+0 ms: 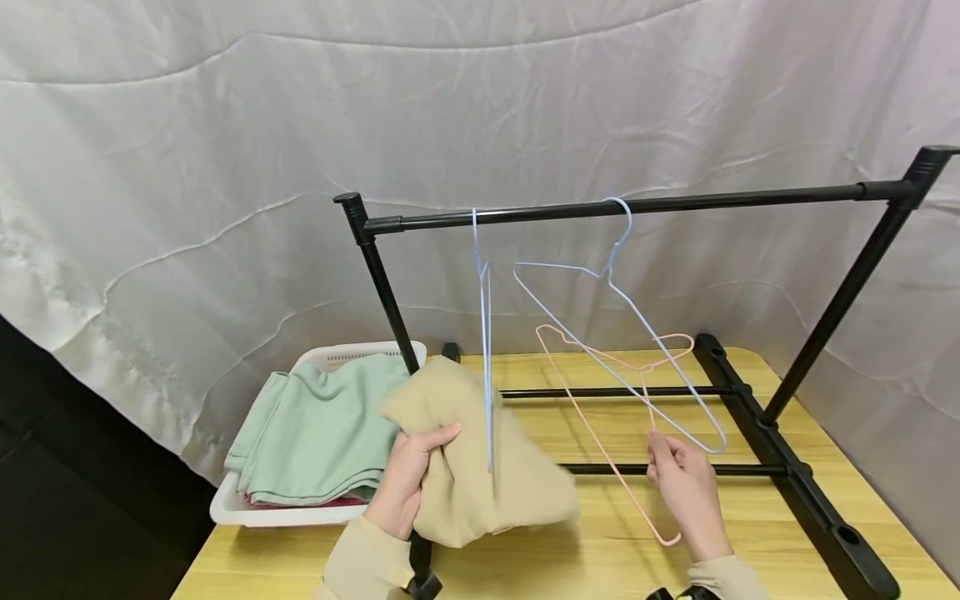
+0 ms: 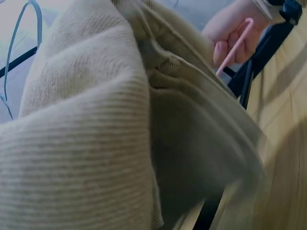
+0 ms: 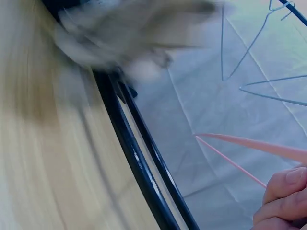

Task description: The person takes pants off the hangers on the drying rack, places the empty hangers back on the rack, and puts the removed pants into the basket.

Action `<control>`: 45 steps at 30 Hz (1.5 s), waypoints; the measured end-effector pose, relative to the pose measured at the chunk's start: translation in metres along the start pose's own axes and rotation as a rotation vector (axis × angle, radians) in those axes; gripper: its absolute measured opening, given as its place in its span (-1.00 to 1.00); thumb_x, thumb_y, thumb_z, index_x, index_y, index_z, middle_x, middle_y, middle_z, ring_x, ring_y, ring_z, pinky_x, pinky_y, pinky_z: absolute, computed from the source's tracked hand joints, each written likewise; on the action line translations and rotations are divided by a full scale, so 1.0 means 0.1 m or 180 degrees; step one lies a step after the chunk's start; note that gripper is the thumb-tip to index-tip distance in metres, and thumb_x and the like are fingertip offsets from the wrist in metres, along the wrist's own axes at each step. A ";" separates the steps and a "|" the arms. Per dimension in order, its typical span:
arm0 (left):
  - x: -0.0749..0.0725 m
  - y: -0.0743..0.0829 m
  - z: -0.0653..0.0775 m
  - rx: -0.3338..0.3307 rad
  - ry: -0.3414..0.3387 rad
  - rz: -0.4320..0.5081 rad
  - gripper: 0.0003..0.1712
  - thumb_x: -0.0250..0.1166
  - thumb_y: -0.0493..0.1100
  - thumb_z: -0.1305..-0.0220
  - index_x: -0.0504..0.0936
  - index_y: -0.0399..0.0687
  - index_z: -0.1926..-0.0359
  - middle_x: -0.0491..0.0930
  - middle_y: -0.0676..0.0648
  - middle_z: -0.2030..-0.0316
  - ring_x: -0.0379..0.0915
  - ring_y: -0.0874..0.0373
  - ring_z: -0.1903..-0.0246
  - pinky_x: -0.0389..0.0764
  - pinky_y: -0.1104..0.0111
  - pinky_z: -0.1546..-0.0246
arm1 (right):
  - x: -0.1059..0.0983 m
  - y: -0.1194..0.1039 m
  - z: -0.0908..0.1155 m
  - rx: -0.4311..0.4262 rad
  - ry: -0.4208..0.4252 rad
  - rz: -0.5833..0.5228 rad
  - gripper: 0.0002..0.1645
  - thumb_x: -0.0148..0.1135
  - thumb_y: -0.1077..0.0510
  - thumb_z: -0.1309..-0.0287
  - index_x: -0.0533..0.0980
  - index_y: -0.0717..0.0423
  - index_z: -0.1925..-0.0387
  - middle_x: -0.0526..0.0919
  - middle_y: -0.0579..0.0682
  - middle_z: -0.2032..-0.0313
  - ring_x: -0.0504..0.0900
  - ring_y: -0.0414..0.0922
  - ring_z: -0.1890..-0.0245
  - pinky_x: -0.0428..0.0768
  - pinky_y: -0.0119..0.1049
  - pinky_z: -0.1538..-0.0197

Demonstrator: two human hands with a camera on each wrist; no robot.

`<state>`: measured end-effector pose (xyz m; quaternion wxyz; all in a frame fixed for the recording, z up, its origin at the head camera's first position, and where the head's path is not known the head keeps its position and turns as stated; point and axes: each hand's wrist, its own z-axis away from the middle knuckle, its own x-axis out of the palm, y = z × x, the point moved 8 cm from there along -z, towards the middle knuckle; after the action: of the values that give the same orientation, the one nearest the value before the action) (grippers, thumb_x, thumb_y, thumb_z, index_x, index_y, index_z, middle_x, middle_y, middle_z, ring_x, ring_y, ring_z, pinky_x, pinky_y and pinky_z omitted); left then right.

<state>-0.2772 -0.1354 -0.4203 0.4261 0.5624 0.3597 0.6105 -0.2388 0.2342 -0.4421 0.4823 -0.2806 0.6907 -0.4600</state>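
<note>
My left hand grips a beige ribbed knit garment, thumb on top, at the left end of the rack. In the left wrist view the garment hangs in loose folds and hides most of that hand. With my right hand I pinch a pink clothes hanger near its hook, so it tilts down over the table. Two blue clothes hangers hang from the rod: one edge-on in front of the garment, the other blue hanger at an angle above my right hand.
A black metal rack spans the wooden table, with lower bars and a thick foot at right. At left a white basket holds a folded mint-green garment, with dark red fabric beneath. A pale curtain hangs behind.
</note>
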 end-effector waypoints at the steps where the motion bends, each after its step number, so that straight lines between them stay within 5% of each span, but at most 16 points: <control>1: -0.01 0.02 0.00 0.0012 -0.0009 -0.0043 -0.56 0.39 -0.38 -0.31 0.46 -0.24 -0.15 0.71 0.02 0.15 0.76 0.18 0.19 0.77 0.35 0.03 | -0.02 0.00 0.00 -0.0002 0.0004 -0.0006 -0.41 0.02 -0.12 -0.68 0.52 0.13 0.49 0.47 -0.15 0.70 0.39 -0.22 0.65 0.35 -0.33 0.45; 16: -0.06 0.38 0.03 0.0226 -0.0084 -0.0605 -0.49 0.45 -0.41 -0.21 0.48 -0.25 -0.15 0.69 0.00 0.15 0.73 0.15 0.21 0.75 0.33 0.06 | -0.20 0.07 -0.02 -0.0018 0.0071 -0.0037 -0.41 -0.01 -0.12 -0.69 0.57 0.21 0.40 0.43 -0.16 0.69 0.37 -0.23 0.67 0.36 -0.31 0.53; 26: -0.14 0.67 0.10 0.0322 -0.0184 -0.1027 -0.32 0.48 -0.38 -0.22 0.37 -0.15 -0.28 0.60 -0.01 -0.03 0.67 0.13 0.03 0.68 0.35 -0.09 | -0.36 0.07 -0.02 -0.0186 0.0177 0.0068 -0.44 0.04 -0.06 -0.68 0.57 0.22 0.42 0.49 -0.13 0.66 0.42 -0.25 0.64 0.41 -0.35 0.53; 36: -0.26 0.82 0.18 0.0173 -0.0393 -0.1332 -0.45 0.50 -0.30 -0.27 0.44 -0.18 -0.19 0.70 0.01 0.09 0.73 0.08 0.13 0.74 0.27 0.00 | -0.49 -0.02 0.01 -0.0114 0.0094 0.0055 -0.39 -0.02 -0.21 -0.68 0.56 0.15 0.37 0.48 -0.12 0.66 0.31 -0.21 0.70 0.33 -0.26 0.58; 45: -0.38 1.00 0.25 0.0133 -0.0342 -0.1695 -0.46 0.51 -0.27 -0.28 0.41 -0.15 -0.15 0.65 0.05 0.09 0.66 0.14 0.12 0.68 0.35 -0.01 | -0.56 -0.10 0.05 -0.0196 0.0173 -0.0023 -0.40 -0.01 -0.10 -0.70 0.53 0.22 0.42 0.44 -0.16 0.69 0.33 -0.26 0.70 0.31 -0.33 0.65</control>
<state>-0.2636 -0.2090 -0.3402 0.5783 0.4883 0.4844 0.4388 -0.2137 0.2746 -0.4112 0.4529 -0.2852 0.7164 -0.4476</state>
